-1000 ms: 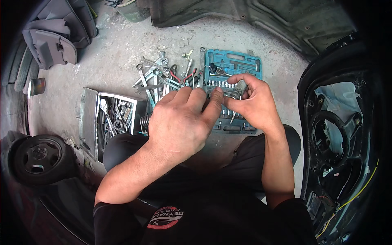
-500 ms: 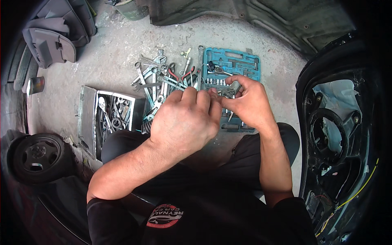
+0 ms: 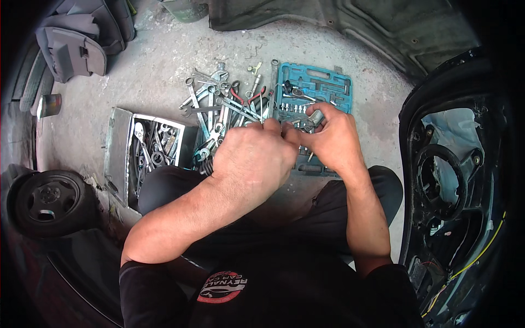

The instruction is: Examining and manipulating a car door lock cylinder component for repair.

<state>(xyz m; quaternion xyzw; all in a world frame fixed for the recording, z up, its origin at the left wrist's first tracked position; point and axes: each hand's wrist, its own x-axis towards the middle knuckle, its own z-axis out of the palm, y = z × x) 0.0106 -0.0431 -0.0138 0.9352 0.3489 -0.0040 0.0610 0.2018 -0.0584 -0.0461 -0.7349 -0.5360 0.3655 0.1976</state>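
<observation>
My right hand [image 3: 336, 139] is closed on a grey metal piece with a rounded end [image 3: 315, 117], held above the blue socket set case [image 3: 343, 82]. My left hand [image 3: 254, 158] is beside it, back turned up, its fingers pinched together against the thumb side of the right. Whatever the left fingers hold is hidden behind the knuckles. Inside the case lie a ratchet [image 3: 299, 93] and a row of sockets [image 3: 292, 108]. Just beyond my left hand spreads a heap of wrenches [image 3: 209, 112], with red-handled pliers [image 3: 236, 94] among them.
A metal toolbox [image 3: 186, 143] full of wrenches stands left of my knee. Further left are a wheel [image 3: 49, 202], a can [image 3: 50, 105] and grey panels [image 3: 68, 52]. A black car door [image 3: 407, 180] with yellow wire bounds the right; a dark panel [image 3: 339, 22] lies ahead.
My left hand has turned slightly and shifted a little right, its fingers still against the right hand. The right hand keeps its hold on the grey metal piece. The whole view has shifted slightly.
</observation>
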